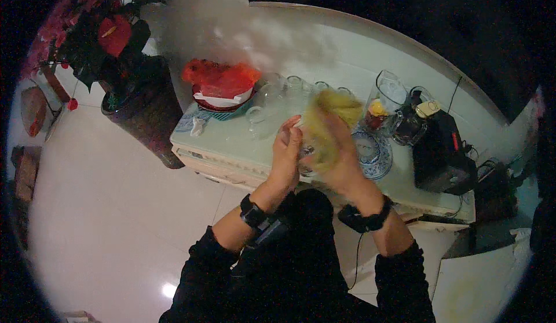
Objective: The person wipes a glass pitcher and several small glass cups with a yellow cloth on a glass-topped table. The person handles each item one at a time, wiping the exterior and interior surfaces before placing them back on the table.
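Note:
In front of the cabinet, my right hand [343, 166] grips a yellow cloth [326, 138], which is blurred. My left hand [286, 151] is curled around the side of a clear glass [307, 172] that shows between the two hands. The cloth lies against this glass and covers much of it. Behind my hands, several clear glasses [294, 86] stand on the cabinet top, some hidden by the cloth. One clear glass [256, 116] is nearer, left of my left hand. A blue-and-white patterned plate or mat [374, 155] lies just right of my right hand.
On the cabinet top [226, 142], a teal basket [236, 111] holds a dish and red mesh, with crumpled tissue [197, 127] nearby. Rightward are a glass pitcher [391, 89], a dark glass jug [410, 125] and a black box-shaped device [441, 153]. A tall planter [147, 114] stands left.

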{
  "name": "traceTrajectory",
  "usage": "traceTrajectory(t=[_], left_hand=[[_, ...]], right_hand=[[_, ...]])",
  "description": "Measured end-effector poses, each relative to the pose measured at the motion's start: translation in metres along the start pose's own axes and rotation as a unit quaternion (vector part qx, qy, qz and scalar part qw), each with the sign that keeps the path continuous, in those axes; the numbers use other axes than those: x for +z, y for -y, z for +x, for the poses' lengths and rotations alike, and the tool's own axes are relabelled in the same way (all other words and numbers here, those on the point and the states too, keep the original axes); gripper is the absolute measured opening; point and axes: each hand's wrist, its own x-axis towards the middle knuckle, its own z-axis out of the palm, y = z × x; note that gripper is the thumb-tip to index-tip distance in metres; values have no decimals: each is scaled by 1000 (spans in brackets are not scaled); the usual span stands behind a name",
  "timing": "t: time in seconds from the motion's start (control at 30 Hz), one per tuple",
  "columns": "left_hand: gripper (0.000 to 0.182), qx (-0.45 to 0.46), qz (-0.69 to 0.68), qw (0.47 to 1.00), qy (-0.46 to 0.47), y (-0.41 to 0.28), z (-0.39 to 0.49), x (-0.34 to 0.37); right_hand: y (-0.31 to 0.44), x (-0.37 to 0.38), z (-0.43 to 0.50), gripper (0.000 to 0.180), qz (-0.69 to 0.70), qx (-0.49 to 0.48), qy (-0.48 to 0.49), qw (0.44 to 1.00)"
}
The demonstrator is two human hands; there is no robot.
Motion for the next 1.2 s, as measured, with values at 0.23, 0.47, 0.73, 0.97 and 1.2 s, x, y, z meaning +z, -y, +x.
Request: traceTrajectory(t=[0.23,0.47,0.73,0.97,1.2], left_hand=[[60,-47,-7,999,26,-14,-2,-16],[70,-123,-173,977,7,-17,4,-27],[61,60,-55,996,37,0,6,-1],[87,261,214,937,87,-4,17,1],[90,279,425,858,72,-7,19,-29]], right_hand=[[15,16,-21,63,-101,-159,52,981],[-21,18,-54,34,96,-2,-79,992],[17,33,-27,51,702,332,-134,616],[8,44,-31,48,702,471,-123,519],[-13,22,-54,46,682,501,-78,527]])
